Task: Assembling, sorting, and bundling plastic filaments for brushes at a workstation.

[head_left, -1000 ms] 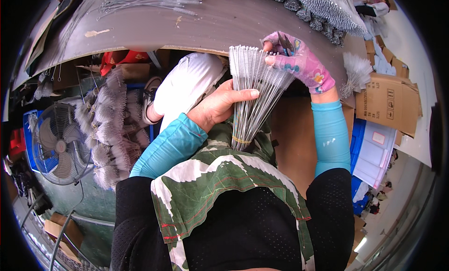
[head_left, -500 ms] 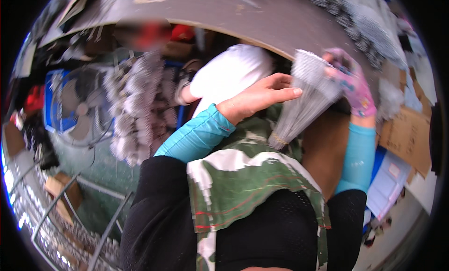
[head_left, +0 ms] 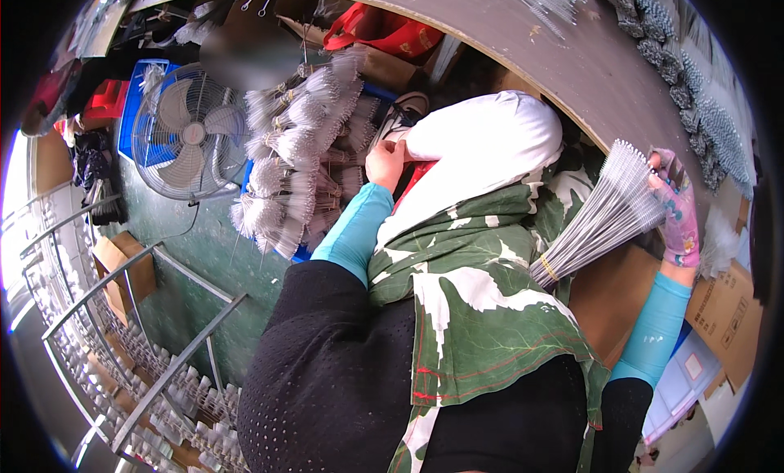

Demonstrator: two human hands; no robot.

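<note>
A fan-shaped bundle of thin wire brushes leans over my lap, its white bristled ends spread at the top. A yellow band gathers the narrow lower end. My right hand, in a pink flowered glove with bare fingertips, grips the bundle at its wide end. Over by the white trouser leg, my left hand is bare and closed in a pinch. Whatever sits between its fingers is too small to make out. Just left of it stands a pile of similar banded brush bundles.
A floor fan stands left of the pile. Metal racks with many brushes fill the lower left. The brown table curves across the top, with more brushes at its right. A cardboard box is at the right.
My left hand has left the brush bundle and moved left to the trouser leg beside the pile, its fingers now closed. My right hand still holds the bundle. The whole view has shifted.
</note>
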